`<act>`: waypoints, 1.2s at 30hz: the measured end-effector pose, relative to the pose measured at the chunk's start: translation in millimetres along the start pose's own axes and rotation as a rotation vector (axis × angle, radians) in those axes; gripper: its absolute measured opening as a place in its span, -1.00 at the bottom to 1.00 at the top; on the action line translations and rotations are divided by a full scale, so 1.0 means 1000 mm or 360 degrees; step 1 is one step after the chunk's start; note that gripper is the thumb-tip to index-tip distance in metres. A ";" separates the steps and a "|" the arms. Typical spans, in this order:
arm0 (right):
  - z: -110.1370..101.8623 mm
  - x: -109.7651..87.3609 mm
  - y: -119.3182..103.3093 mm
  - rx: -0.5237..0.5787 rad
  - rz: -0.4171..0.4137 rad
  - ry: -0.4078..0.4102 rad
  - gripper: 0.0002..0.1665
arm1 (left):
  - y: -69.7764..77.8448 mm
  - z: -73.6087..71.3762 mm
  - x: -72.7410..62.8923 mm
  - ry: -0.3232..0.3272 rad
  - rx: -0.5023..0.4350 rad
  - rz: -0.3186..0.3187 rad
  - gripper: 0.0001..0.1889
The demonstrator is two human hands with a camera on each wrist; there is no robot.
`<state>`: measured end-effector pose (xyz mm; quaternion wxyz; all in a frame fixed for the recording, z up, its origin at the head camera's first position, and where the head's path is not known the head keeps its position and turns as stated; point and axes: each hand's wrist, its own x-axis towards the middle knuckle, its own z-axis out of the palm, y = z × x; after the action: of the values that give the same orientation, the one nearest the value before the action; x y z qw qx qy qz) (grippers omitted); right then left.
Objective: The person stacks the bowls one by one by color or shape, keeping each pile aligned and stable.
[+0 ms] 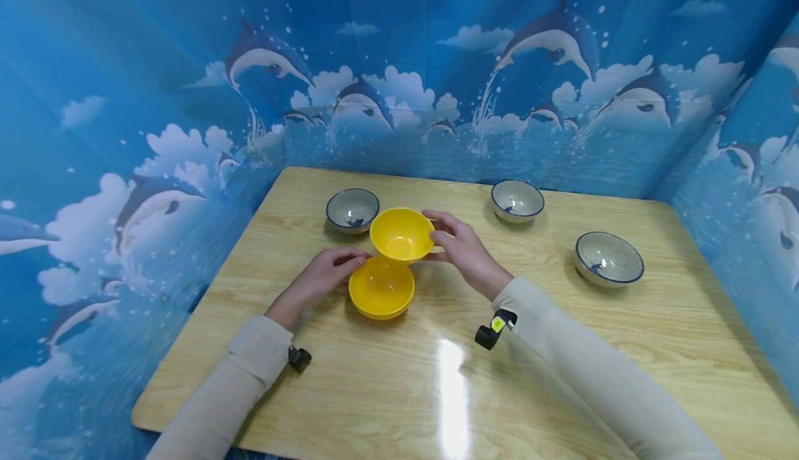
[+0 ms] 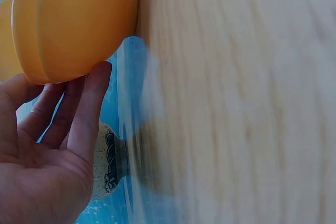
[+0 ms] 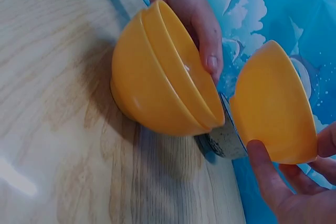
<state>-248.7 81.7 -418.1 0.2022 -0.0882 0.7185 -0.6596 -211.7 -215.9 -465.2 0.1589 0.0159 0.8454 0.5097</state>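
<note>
My left hand [image 1: 324, 276] pinches the rim of the lower yellow bowls [image 1: 382, 290], its thumb over the edge and fingers against the outside. Two rims, one just inside the other, show on these bowls [image 3: 157, 82] in the right wrist view, so they look nested. They stand on the table. Above and just beyond them, my right hand [image 1: 465, 255] grips another yellow bowl [image 1: 401, 231] by its right side. That bowl [image 3: 273, 103] is held in the air, apart from the lower ones in the right wrist view.
A grey speckled bowl with a blue rim [image 1: 352, 211] stands behind my left hand. Two similar ones, a back bowl [image 1: 517, 202] and a right-hand bowl [image 1: 608, 260], stand on the wooden table [image 1: 349, 390]. A blue dolphin curtain [image 1: 399, 99] hangs behind the table.
</note>
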 end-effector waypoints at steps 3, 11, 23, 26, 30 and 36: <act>0.003 -0.002 0.000 -0.0042 -0.0011 -0.0024 -0.38 | 0.000 0.000 -0.001 -0.0002 -0.0017 -0.0014 -0.56; 0.008 -0.008 0.001 -0.0112 -0.0037 -0.0107 -0.42 | 0.001 0.002 0.000 0.0013 -0.0042 -0.0028 -0.59; 0.017 -0.012 0.005 -0.0195 -0.0064 -0.0208 -0.43 | -0.002 0.002 -0.001 0.0045 0.0009 -0.0033 -0.57; 0.019 -0.012 0.007 -0.0214 -0.0067 -0.0223 -0.43 | -0.002 0.002 -0.001 0.0048 0.0008 -0.0026 -0.57; 0.019 -0.013 0.007 -0.0241 -0.0061 -0.0238 -0.44 | -0.002 0.002 -0.001 0.0038 0.0000 -0.0028 -0.56; 0.020 -0.014 0.004 -0.0340 -0.0093 -0.0268 -0.46 | -0.001 0.003 -0.001 0.0034 -0.0002 -0.0028 -0.56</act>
<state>-227.0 69.5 -420.8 0.2319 -0.1851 0.7622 -0.5753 -210.1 -214.1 -467.1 0.1542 0.0030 0.8469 0.5089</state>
